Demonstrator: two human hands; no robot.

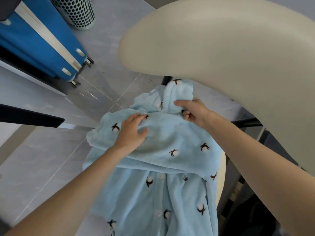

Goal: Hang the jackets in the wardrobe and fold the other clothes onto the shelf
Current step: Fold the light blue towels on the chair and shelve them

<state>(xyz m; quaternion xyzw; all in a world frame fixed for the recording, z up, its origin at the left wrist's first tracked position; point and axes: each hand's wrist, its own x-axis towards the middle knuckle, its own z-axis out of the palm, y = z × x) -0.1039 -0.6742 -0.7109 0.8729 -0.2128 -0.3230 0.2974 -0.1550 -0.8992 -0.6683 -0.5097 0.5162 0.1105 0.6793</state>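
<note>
The right hand (194,110) pinches a bunched fold of the pale blue fleece buttoned garment with dark embroidered motifs (163,167), while the left hand (132,132) presses flat, fingers spread, on its folded-over upper part. The garment drapes over a cream chair (221,48) above the grey tiled floor (42,150).

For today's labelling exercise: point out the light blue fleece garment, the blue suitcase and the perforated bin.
light blue fleece garment (172,140), head view, on the folded-over upper panel.
blue suitcase (42,46), head view, on its blue side shell.
perforated bin (76,11), head view, on its holed wall.
</note>
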